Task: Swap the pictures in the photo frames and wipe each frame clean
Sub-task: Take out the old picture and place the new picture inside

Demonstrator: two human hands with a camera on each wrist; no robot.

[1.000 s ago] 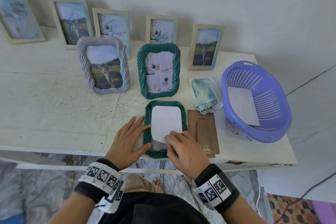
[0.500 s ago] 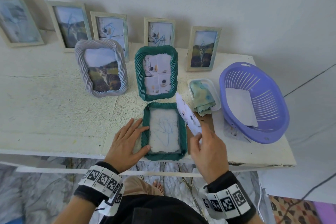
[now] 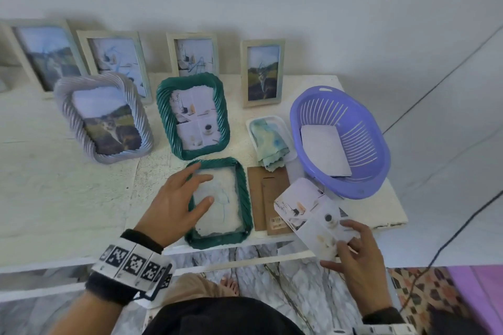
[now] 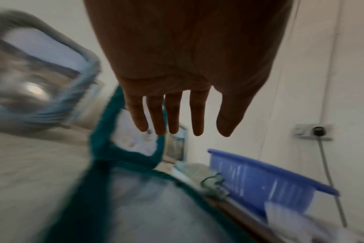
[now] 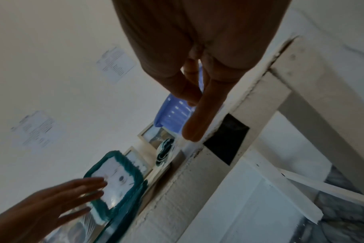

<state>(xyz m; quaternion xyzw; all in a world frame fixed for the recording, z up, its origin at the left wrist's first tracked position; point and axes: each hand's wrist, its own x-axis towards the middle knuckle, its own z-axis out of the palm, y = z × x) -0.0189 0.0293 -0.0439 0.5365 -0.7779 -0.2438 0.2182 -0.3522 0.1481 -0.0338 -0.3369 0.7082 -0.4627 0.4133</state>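
A green twisted-rim frame (image 3: 244, 198) lies flat at the table's near edge, and its glass (image 3: 223, 209) shows a faint blue scribble. My left hand (image 3: 187, 198) is over its left side with fingers straight and spread, fingertips at the glass; the left wrist view shows my left hand (image 4: 177, 125) the same way, just above the frame (image 4: 89, 189). My right hand (image 3: 345, 236) pinches the removed photo print (image 3: 307, 212) face up, off the table's front right edge. A brown backing board (image 3: 268, 196) lies beside the frame.
A second green frame (image 3: 163, 114) and a grey frame (image 3: 64, 109) stand behind. Several cream frames (image 3: 262, 73) lean on the wall. A blue-green cloth (image 3: 268, 141) sits in a clear tray. The purple basket (image 3: 367, 171) at right holds a white sheet (image 3: 324, 149).
My right hand lifted the print out of the flat frame, carried it right and toward me, and turned it face up. My left hand moved from the frame's left rim onto the glass.
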